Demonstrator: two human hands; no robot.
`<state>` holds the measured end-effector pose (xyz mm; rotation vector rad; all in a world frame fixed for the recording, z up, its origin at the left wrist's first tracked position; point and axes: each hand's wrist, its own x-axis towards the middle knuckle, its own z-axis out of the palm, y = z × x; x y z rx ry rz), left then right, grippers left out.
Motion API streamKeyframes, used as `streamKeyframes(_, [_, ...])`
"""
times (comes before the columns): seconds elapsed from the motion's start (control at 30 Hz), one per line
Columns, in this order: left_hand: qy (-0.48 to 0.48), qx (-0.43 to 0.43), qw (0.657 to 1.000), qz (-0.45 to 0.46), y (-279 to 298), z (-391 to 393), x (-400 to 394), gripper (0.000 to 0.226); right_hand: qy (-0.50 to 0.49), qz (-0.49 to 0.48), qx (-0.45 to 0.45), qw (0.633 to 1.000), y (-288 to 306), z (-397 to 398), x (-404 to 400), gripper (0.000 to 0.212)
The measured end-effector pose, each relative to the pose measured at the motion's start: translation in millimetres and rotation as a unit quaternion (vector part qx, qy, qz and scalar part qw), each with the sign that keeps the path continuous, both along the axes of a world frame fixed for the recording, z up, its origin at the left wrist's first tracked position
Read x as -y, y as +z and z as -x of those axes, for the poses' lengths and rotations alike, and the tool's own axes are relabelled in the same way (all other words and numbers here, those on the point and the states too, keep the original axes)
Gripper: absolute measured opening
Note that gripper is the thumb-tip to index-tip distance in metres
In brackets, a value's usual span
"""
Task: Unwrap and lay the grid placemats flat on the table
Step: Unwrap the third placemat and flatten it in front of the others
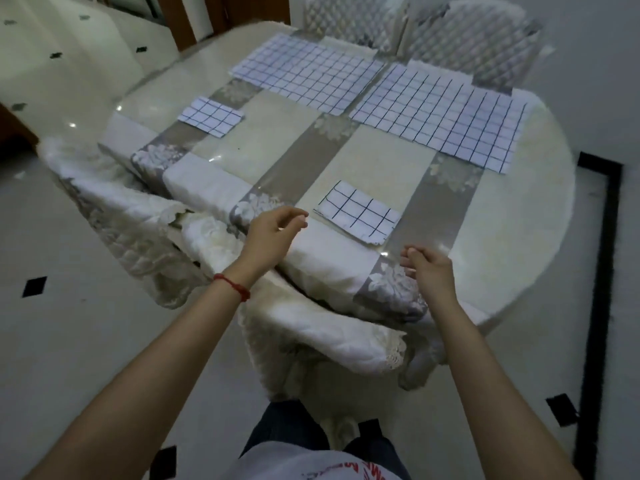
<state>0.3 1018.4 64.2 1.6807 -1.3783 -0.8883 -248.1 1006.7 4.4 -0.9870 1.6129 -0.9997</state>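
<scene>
Both hands empty, left hand (273, 230) and right hand (427, 268) loosely curled; near folded placemat (358, 212) could slide on the glossy table (519, 216) when grabbed.

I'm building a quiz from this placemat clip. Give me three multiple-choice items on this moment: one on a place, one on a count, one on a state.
1. Where does the nearest folded placemat lie?
A. Ahead of the hands, between them
B. On a chair
C. On the floor

2. How many placemats lie fully spread out?
A. None
B. Two
C. Four

3. What are the hands doing?
A. Both grip a placemat
B. One presses a spread placemat flat
C. Both hover, holding nothing

Answers:
1. A: it sits on the table just beyond the left hand and right hand.
2. B: the left spread placemat and the right spread placemat lie open at the far side; a far folded placemat stays folded.
3. C: both have loosely curled fingers over the near edge, with nothing in them.
</scene>
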Motion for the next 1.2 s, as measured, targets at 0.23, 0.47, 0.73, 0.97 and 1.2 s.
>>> streamKeyframes(0.23, [-0.073, 0.13, 0.981, -0.122, -55.5, -11.5, 144.3, 0.027, -0.037, -0.054, -0.131, 0.989, -29.3, -12.3, 96.0, 0.028])
streamKeyframes(0.47, [-0.124, 0.135, 0.965, -0.188, -105.0, 11.0, 203.4, 0.033, 0.017, -0.086, -0.278, 0.956, -52.4, -23.0, 151.9, 0.036])
streamKeyframes(0.73, [-0.058, 0.001, 0.962, -0.267, -110.9, 20.0, 203.4, 0.011, 0.007, -0.104, -0.28, 0.954, -58.4, -44.2, 143.4, 0.016])
streamKeyframes(0.97, [-0.082, -0.172, 0.935, -0.3, -76.0, 13.3, 197.1, 0.027, -0.06, -0.077, -0.254, 0.962, -29.3, -36.4, 121.7, 0.015])
streamKeyframes(1.2, [-0.092, -0.252, 0.941, -0.208, -21.4, 44.6, 170.1, 0.014, 0.013, 0.064, -0.191, 0.979, 31.9, -79.2, 102.5, 0.025])
